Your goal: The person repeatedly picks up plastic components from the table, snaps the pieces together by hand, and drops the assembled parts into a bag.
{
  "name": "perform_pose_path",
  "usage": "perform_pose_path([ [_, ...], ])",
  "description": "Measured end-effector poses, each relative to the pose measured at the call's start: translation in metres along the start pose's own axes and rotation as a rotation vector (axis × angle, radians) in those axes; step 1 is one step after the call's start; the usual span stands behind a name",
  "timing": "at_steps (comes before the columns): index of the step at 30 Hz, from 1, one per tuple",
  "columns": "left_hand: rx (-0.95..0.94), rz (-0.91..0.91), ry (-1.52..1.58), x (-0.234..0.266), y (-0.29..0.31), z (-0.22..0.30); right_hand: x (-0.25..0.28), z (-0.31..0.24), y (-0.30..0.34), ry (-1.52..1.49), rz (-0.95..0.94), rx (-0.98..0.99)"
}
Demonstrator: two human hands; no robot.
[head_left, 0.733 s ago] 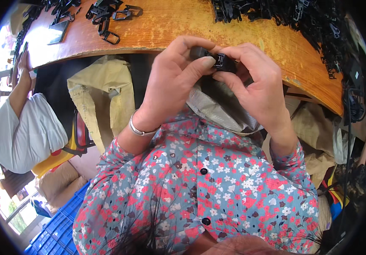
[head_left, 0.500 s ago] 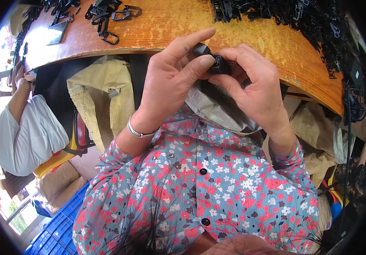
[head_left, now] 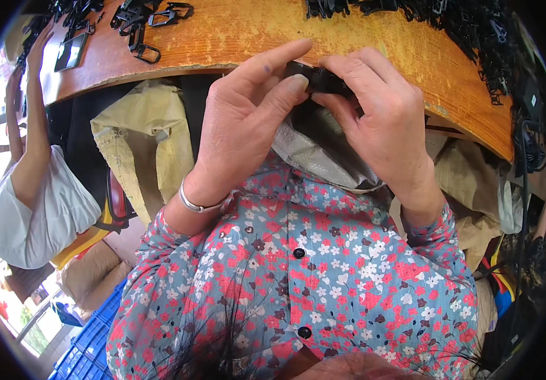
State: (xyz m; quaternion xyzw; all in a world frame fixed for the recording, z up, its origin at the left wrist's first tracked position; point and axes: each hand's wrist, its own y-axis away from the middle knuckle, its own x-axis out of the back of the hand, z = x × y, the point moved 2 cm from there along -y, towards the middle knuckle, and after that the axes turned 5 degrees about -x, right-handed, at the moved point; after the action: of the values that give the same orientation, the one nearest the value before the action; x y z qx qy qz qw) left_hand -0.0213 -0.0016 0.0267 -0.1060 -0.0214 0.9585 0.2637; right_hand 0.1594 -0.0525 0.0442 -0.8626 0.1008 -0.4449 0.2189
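Note:
A small black plastic part (head_left: pixel 327 82) is held between my two hands, just over the table's near edge. My left hand (head_left: pixel 238 123) pinches its left end with the thumb on top, the index finger stretched out above. At the right end, the thumb and fingers of my right hand (head_left: pixel 387 107) close round it. My fingers hide much of the part, so its exact kind is unclear. Directly below lies the mouth of a grey woven sack (head_left: pixel 323 158) against my lap.
Black plastic frames (head_left: pixel 136 25) lie on the wooden table (head_left: pixel 241 38) at far left, beside a dark flat phone-like slab (head_left: pixel 70 52). A larger heap of black parts (head_left: pixel 456 38) covers the far right. Beige sacks (head_left: pixel 140 111) hang below the edge; a person in white (head_left: pixel 41 209) sits left.
My right hand has shifted slightly up and turned with the black part, which now lies more level. The person at left has stretched their arms farther over the table.

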Motion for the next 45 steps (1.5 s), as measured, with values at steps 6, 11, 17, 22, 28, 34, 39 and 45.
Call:
perform_pose_path([
  [6,0.046,-0.01,-0.021,-0.004,0.001,0.003,0.001,-0.003,0.001,0.057,-0.01,0.022],
  [11,-0.07,-0.008,-0.067,-0.01,0.001,0.002,-0.003,-0.014,0.004,0.088,0.083,0.041],
  [17,-0.124,0.041,0.033,-0.011,0.002,-0.003,-0.01,-0.015,0.005,-0.014,0.146,0.05],
  [22,-0.114,-0.002,0.004,-0.008,0.002,-0.001,-0.007,-0.01,0.003,-0.206,0.051,-0.027],
  [28,-0.11,-0.025,0.063,-0.003,0.001,-0.005,-0.005,-0.004,0.003,-0.404,-0.04,-0.107],
  [34,-0.074,0.017,0.161,-0.003,-0.001,-0.007,-0.011,0.001,0.002,-0.501,-0.027,-0.176],
  [39,-0.186,-0.015,0.105,0.002,-0.006,-0.01,-0.015,0.001,-0.001,-0.574,-0.03,-0.198],
  [45,-0.116,0.044,0.047,0.004,-0.002,-0.004,-0.009,-0.008,-0.005,-0.42,-0.118,-0.183],
])
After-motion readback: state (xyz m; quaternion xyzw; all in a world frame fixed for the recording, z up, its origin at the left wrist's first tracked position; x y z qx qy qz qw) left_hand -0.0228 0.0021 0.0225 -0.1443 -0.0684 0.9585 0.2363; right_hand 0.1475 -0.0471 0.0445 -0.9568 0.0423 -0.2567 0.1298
